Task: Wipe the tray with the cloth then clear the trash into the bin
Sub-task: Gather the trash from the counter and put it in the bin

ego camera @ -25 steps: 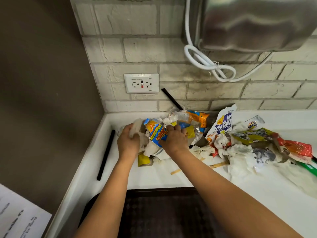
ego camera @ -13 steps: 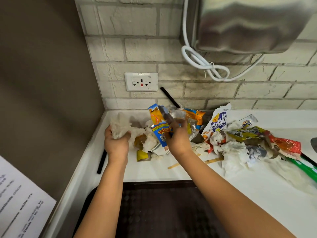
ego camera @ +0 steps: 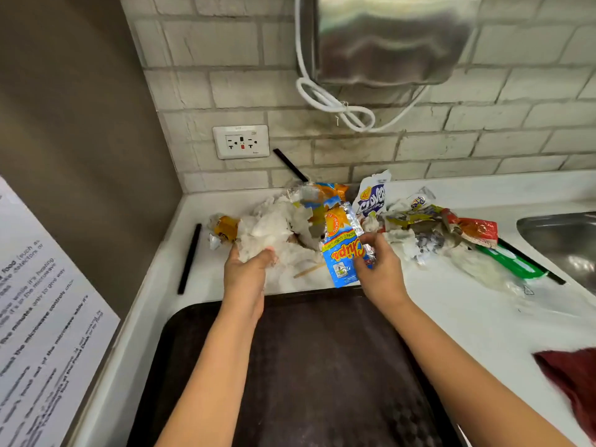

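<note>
A dark brown tray (ego camera: 322,366) lies on the white counter (ego camera: 451,317) right under my forearms. Beyond its far edge is a heap of trash: crumpled white tissue (ego camera: 274,227), snack wrappers and a wooden stick (ego camera: 308,271). My left hand (ego camera: 246,272) grips a wad of the tissue. My right hand (ego camera: 380,269) pinches a blue and orange chip wrapper (ego camera: 340,250), lifted off the counter. A dark red cloth (ego camera: 574,375) lies on the counter at the right edge. No bin is in view.
More wrappers (ego camera: 435,224), a red packet (ego camera: 477,229) and a green packet (ego camera: 512,262) spread to the right. A steel sink (ego camera: 564,240) sits at far right. Black straws (ego camera: 189,258) lie near the left wall. A socket (ego camera: 241,141) and a steel dispenser (ego camera: 393,37) hang on the brick wall.
Both hands have pulled back toward the tray, each carrying its trash. The view has tilted down, so the tray and the red cloth now show.
</note>
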